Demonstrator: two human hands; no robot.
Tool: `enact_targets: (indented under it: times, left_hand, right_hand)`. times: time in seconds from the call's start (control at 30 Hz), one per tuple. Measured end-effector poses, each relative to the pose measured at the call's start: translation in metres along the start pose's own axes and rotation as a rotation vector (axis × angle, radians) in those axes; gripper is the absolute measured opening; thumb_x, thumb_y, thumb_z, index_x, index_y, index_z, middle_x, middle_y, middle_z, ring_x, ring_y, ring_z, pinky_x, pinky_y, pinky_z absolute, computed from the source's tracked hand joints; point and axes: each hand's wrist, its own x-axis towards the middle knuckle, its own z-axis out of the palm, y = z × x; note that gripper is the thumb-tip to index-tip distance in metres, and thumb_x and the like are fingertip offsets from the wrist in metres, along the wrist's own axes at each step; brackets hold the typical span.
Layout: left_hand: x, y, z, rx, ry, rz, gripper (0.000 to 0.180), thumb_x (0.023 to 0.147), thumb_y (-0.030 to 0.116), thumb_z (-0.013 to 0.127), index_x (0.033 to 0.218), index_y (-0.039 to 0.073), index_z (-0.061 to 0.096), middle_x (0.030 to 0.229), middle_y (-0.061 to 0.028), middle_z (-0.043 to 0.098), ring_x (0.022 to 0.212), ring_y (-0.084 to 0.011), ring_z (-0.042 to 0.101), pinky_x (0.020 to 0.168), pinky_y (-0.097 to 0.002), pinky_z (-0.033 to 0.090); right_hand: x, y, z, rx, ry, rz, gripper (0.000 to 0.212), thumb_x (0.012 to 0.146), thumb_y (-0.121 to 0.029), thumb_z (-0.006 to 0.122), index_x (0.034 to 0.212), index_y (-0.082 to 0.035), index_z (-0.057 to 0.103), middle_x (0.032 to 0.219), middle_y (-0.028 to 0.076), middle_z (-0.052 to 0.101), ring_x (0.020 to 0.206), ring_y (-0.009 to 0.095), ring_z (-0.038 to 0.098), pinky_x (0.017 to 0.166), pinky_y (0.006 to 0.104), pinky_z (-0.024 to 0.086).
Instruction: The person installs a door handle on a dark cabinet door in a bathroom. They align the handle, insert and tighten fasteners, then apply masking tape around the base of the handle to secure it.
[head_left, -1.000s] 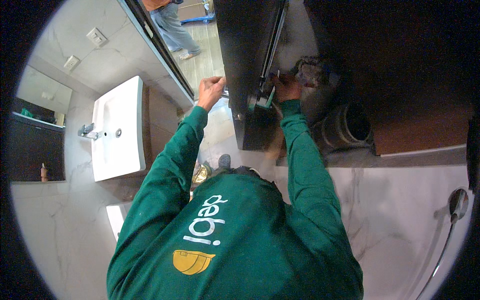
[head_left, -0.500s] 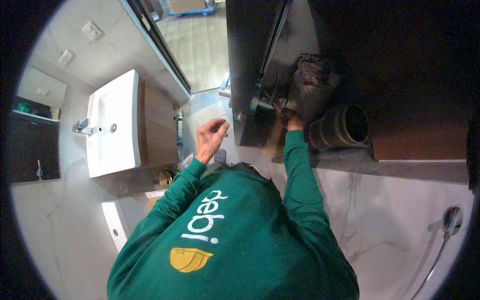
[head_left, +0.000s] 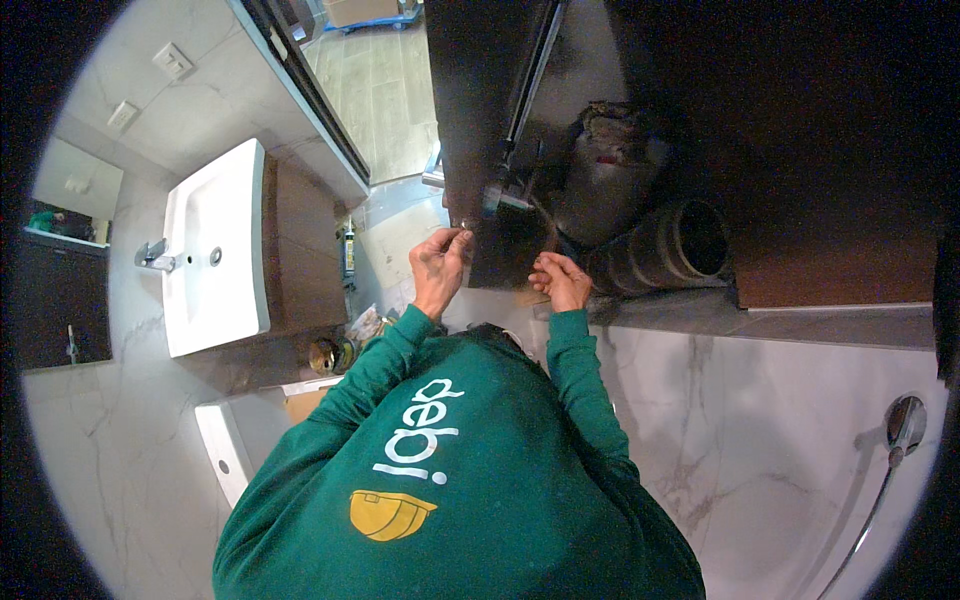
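My left hand [head_left: 440,265] is raised in front of a dark brown panel [head_left: 470,110], its fingertips pinched on a small metal piece [head_left: 462,229]. My right hand [head_left: 562,282] hangs just to the right of it, below the panel's lower edge, fingers curled together; I cannot make out anything in them. A metal bracket [head_left: 500,195] at the foot of a metal rail [head_left: 532,80] sits just above both hands. Both arms wear green sleeves [head_left: 385,360].
A ribbed flexible duct [head_left: 670,245] and a grey pipe [head_left: 610,170] lie right of the bracket, under a dark ceiling box. A white basin [head_left: 215,250] with a tap [head_left: 150,255] is at left. A shower hose [head_left: 905,425] hangs at right. Marble tiles cover the walls.
My right hand has come off the bracket and dropped down. My left hand left the panel's edge, lowered, and now pinches a small metal piece beside the right hand.
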Motion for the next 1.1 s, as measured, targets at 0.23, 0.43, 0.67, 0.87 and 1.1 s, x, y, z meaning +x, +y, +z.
enact_targets:
  times: [0.23,0.43,0.67,0.87,1.1]
  left_hand:
    - [0.007,-0.013,-0.003,0.169,-0.016,0.126,0.015,0.086,0.014,0.071,0.088,-0.001,0.072,0.066,-0.0113,0.068,0.059,-0.0131,0.063,0.056,-0.03,0.049]
    - [-0.008,0.005,-0.015,0.026,-0.149,0.006,0.019,0.091,0.014,0.066,0.094,-0.004,0.071,0.072,-0.007,0.068,0.064,-0.0116,0.063,0.057,-0.0289,0.05]
    - [-0.029,0.022,-0.015,-0.175,-0.171,-0.143,0.028,0.093,0.021,0.065,0.098,-0.006,0.069,0.077,-0.0063,0.068,0.061,-0.0111,0.06,0.057,-0.026,0.049]
    - [-0.025,0.027,-0.007,-0.191,-0.156,-0.224,0.029,0.091,0.022,0.068,0.087,-0.006,0.067,0.069,-0.0051,0.062,0.059,-0.0118,0.058,0.055,-0.0271,0.048]
    - [-0.03,0.028,-0.007,-0.424,-0.16,-0.386,0.03,0.088,0.026,0.072,0.085,-0.003,0.065,0.067,-0.0061,0.061,0.058,-0.0157,0.062,0.052,-0.0266,0.049]
  right_hand:
    - [-0.022,0.015,-0.028,-0.022,0.021,0.045,0.021,0.09,-0.015,0.068,0.106,-0.002,0.068,0.09,0.011,0.07,0.066,0.018,0.068,0.054,0.0277,0.052]
    - [-0.035,0.011,-0.017,-0.051,-0.046,0.055,0.023,0.09,-0.02,0.068,0.106,-0.004,0.069,0.092,0.011,0.071,0.068,0.017,0.069,0.055,0.0279,0.052]
    - [-0.023,0.001,-0.017,-0.033,-0.001,0.041,0.022,0.09,-0.019,0.069,0.103,-0.001,0.066,0.088,0.01,0.069,0.064,0.018,0.068,0.051,0.0269,0.051]
    - [0.13,-0.005,0.004,0.005,0.173,-0.07,0.029,0.092,-0.03,0.064,0.104,-0.003,0.067,0.089,0.011,0.069,0.068,0.024,0.068,0.055,0.037,0.052]
    - [0.207,-0.033,0.034,-0.34,-0.012,-0.306,0.028,0.093,-0.032,0.06,0.111,-0.012,0.068,0.1,0.011,0.069,0.082,0.03,0.067,0.071,0.0426,0.051]
